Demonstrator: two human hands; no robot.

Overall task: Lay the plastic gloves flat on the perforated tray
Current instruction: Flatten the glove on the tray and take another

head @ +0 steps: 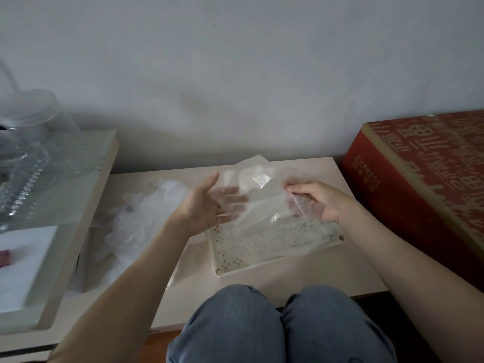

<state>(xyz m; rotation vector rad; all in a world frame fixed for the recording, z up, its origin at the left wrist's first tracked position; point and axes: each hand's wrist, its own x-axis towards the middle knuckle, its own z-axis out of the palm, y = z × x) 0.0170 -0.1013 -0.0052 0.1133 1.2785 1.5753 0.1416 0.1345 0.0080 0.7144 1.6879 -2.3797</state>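
Held glove [262, 205]: clear thin plastic film, wrinkled, stretched in the air above the tray's far half and not yet laid down. One end is draped over the flat fingers of the left hand [207, 205], which show through the film. The other end is pinched by the right hand [319, 200].

Tray [262, 260]: cream, rectangular, with flower-pattern perforations and a round hole at each near corner. It lies flat on the table [301, 281], slightly skewed. Some clear film seems to lie on it already; can't tell how much.

Glove pile [146, 213]: crumpled whitish heap on the table, just left of the tray.
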